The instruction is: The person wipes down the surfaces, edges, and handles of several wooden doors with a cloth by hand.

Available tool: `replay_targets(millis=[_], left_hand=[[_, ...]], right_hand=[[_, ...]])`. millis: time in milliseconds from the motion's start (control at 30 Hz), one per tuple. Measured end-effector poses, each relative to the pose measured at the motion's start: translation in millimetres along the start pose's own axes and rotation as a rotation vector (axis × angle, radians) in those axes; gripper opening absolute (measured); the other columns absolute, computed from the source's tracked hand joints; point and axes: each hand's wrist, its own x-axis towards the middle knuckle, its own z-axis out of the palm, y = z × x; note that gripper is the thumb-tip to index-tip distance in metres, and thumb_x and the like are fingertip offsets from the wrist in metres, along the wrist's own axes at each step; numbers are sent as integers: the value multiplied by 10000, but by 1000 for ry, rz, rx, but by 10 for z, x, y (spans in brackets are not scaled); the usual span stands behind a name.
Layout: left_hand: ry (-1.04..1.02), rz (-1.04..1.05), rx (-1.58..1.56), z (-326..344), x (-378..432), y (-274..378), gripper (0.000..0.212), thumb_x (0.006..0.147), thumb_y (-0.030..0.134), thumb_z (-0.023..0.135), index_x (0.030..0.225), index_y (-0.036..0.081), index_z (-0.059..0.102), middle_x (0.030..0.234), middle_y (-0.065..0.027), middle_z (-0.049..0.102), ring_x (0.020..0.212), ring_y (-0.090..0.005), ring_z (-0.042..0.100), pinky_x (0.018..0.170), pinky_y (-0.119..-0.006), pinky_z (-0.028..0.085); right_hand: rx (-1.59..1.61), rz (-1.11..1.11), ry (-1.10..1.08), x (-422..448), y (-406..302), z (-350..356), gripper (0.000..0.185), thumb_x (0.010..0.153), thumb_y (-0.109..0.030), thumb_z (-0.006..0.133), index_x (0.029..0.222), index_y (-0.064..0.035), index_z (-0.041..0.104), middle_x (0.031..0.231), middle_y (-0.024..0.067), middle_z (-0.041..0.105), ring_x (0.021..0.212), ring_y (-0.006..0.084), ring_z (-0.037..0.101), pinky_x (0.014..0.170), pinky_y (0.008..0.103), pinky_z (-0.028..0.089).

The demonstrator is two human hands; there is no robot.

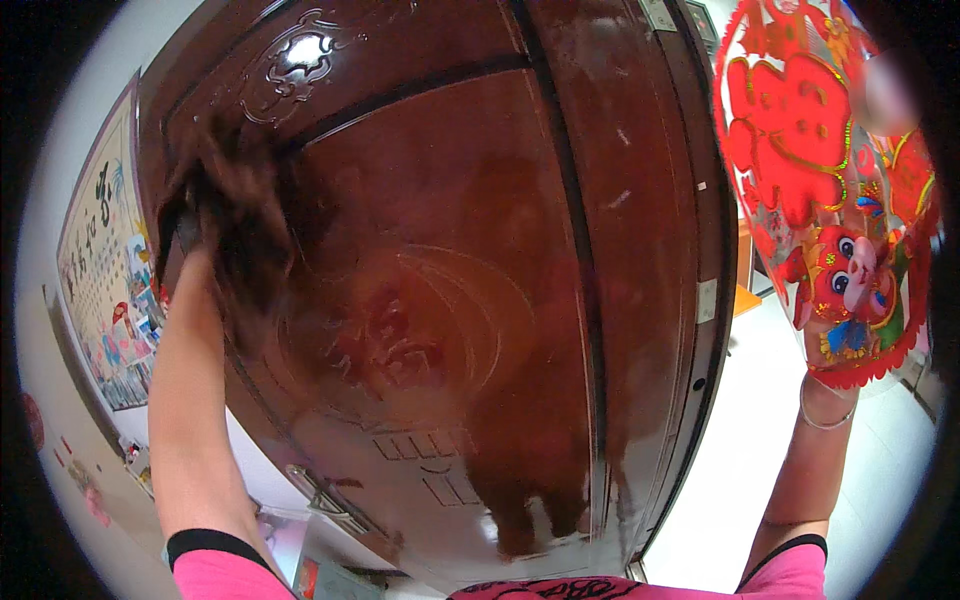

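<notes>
My left hand (191,229) presses a dark brown cloth (251,225) against the upper left of a glossy reddish-brown door (450,187). The cloth hides most of its fingers and is blurred. Off the door's right edge, my right hand (831,396) is raised, with a thin bracelet (825,426) at the wrist. It holds a red and clear festive decoration (795,142), which covers nearly all of the hand. A large red character and a cartoon animal (847,270) are on this sheet. Raised moulding (300,67) and a faint curved design mark the door's panels.
A metal door handle (326,495) sits low on the left. Hinges (706,300) line the door's right edge. On the left wall hangs a framed poster (105,247) bearing writing. A pale floor (750,450) and an orange wooden piece (746,301) lie past the door's right side.
</notes>
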Motion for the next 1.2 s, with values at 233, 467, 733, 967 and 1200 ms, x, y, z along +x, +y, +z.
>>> replay_targets(millis=[233,467,733,967,1200], left_hand=[[201,9,3,355,1883,1276,505,824,366,634,1242,90,572,1195,-162,579,1143,-347,521,923,-457,445],[149,382,-287,-294,1733,3062,553,827,433,631,1282,126,564,1221,-121,578,1171,-341,502,906,-442,448],[-386,741,-689,-606,-407,3069,488,825,444,641,1250,211,588,1072,-15,608,1032,-226,540,831,-371,437],[-731,517,-502,-495,-1194,1833,348,741,436,708,1044,266,683,974,15,675,979,-217,605,847,-430,422],[-540,295,-455,-607,-2040,494,497,584,347,752,1058,201,728,1295,-120,578,1275,-364,466,1113,-541,307]], right_hand=[[-50,-36,-20,65,-102,-105,512,1002,-302,473,1449,-86,351,1392,120,490,1278,238,479,1117,437,362],[-101,-19,-35,169,-100,-91,501,1008,-306,460,1446,-86,354,1384,119,498,1284,239,475,1116,442,360],[25,59,-92,457,388,376,522,1029,-346,426,1446,-39,360,1382,136,507,1217,258,539,1050,434,441],[-789,176,21,587,963,942,452,1030,-320,419,1385,-45,469,1402,128,476,1257,220,484,1058,356,376],[-1729,-132,-680,821,1877,1728,480,894,-258,551,1371,-213,536,1487,161,370,1365,393,326,1124,560,180]])
